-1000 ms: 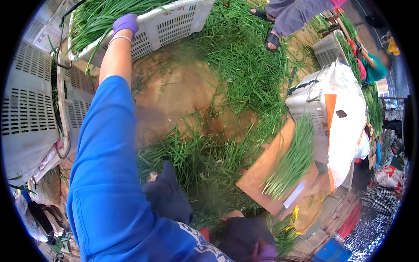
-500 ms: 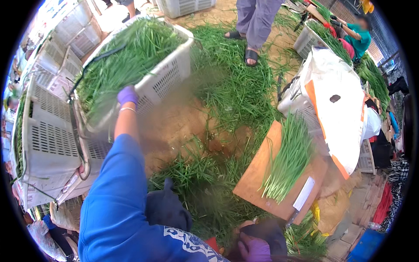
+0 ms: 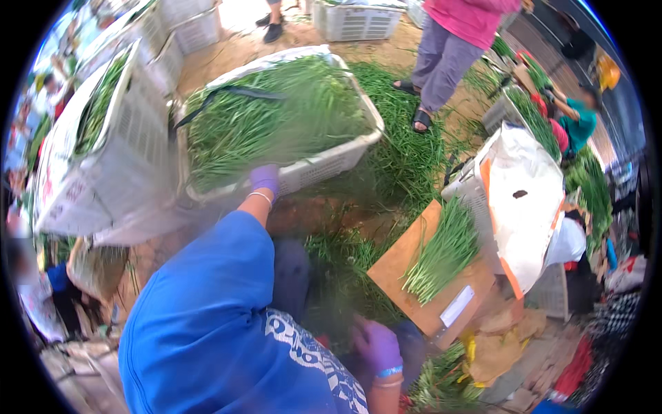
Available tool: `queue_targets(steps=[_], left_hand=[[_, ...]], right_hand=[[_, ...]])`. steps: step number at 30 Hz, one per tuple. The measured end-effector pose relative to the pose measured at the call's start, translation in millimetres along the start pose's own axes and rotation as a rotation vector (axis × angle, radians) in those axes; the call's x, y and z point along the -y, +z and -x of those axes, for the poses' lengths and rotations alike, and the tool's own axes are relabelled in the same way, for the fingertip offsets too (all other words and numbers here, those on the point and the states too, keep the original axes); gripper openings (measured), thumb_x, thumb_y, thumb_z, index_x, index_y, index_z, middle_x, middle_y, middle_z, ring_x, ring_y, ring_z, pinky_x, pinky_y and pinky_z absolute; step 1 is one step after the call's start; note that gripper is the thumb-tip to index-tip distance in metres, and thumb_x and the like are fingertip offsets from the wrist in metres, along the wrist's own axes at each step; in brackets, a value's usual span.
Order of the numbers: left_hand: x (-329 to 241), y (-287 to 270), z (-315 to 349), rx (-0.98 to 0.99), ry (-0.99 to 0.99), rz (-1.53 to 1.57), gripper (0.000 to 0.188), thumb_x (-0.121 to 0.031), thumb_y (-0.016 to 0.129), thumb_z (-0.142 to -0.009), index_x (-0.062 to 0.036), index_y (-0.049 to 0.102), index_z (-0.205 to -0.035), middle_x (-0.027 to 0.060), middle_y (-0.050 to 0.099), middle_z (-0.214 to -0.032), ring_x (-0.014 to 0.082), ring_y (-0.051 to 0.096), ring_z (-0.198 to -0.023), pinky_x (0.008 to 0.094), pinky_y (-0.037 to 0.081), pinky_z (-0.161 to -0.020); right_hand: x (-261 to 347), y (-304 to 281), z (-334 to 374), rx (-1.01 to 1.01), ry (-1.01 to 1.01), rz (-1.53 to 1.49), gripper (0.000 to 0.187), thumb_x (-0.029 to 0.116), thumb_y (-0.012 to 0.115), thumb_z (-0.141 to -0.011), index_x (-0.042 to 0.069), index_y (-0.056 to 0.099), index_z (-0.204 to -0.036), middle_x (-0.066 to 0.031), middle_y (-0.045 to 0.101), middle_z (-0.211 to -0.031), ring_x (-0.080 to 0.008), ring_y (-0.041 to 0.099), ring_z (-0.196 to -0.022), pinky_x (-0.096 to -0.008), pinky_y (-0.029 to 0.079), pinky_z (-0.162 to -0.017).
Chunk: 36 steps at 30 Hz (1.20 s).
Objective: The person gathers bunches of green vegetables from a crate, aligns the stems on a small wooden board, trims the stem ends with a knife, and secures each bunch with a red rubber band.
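My left hand [image 3: 265, 179], in a purple glove, is closed over the near rim of a white slatted crate [image 3: 338, 154]. Long green chives [image 3: 296, 103] fill this crate, and a dark strap [image 3: 252, 92] lies across them. My right hand [image 3: 378, 347], also gloved in purple, is low by my lap; its fingertips are blurred and partly hidden. Beyond it, a tilted wooden board [image 3: 393, 265] carries a bundle of chives [image 3: 445, 248] with pale stem ends toward me. A cleaver [image 3: 456, 307] with a broad blade rests on the board's near part.
Loose green leaves [image 3: 407, 155] litter the ground. Another chive-filled crate [image 3: 124, 138] stands at left. A white sheet with orange edging [image 3: 520, 200] covers a crate at right. A person in purple trousers [image 3: 448, 69] stands ahead; another person in green [image 3: 579, 124] sits far right.
The chive crate has shifted to the right with my left hand on its rim, covering ground that was bare. My right hand has risen slightly from the lower edge. The view has turned a little.
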<state>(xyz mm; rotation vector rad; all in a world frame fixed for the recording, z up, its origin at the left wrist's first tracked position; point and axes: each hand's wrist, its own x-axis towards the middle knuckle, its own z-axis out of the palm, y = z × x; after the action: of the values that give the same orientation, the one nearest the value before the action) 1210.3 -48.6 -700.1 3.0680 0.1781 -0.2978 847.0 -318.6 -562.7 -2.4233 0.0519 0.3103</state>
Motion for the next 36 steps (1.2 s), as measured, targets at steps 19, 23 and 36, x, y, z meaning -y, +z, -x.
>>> queue_targets(steps=[19, 23, 36], left_hand=[[77.1, -3.8, 206.7, -0.272, 0.589, 0.582, 0.062, -0.007, 0.054, -0.07, -0.0112, 0.036, -0.129, 0.0184, 0.051, -0.115, 0.0346, 0.053, -0.098, 0.0392, 0.041, -0.088], [116.5, -31.2, 205.3, -0.526, 0.521, 0.697, 0.07, -0.005, 0.056, -0.069, -0.0136, 0.03, -0.133, 0.0195, 0.051, -0.113, 0.0351, 0.053, -0.097, 0.0409, 0.04, -0.089], [158.9, -54.5, 101.4, 0.462, 0.306, 0.111, 0.119, -0.012, 0.074, -0.055, -0.0174, -0.012, -0.138, 0.0275, 0.048, -0.114, 0.0351, 0.054, -0.099, 0.0387, 0.045, -0.082]], right_hand=[[-29.5, 54.1, 42.4, 0.164, 0.105, 0.282, 0.034, 0.032, 0.051, -0.081, 0.006, 0.061, -0.101, -0.0162, 0.061, -0.094, -0.0312, 0.058, -0.088, -0.0373, 0.046, -0.078], [-34.2, 38.6, 67.6, 0.079, 0.04, -0.026, 0.028, 0.023, 0.056, -0.081, 0.004, 0.061, -0.1, -0.013, 0.062, -0.097, -0.0266, 0.06, -0.09, -0.0321, 0.046, -0.08], [15.3, 2.8, 71.6, 0.088, 0.023, 0.144, 0.028, 0.02, 0.058, -0.08, 0.006, 0.061, -0.103, -0.0149, 0.062, -0.094, -0.028, 0.06, -0.085, -0.033, 0.047, -0.077]])
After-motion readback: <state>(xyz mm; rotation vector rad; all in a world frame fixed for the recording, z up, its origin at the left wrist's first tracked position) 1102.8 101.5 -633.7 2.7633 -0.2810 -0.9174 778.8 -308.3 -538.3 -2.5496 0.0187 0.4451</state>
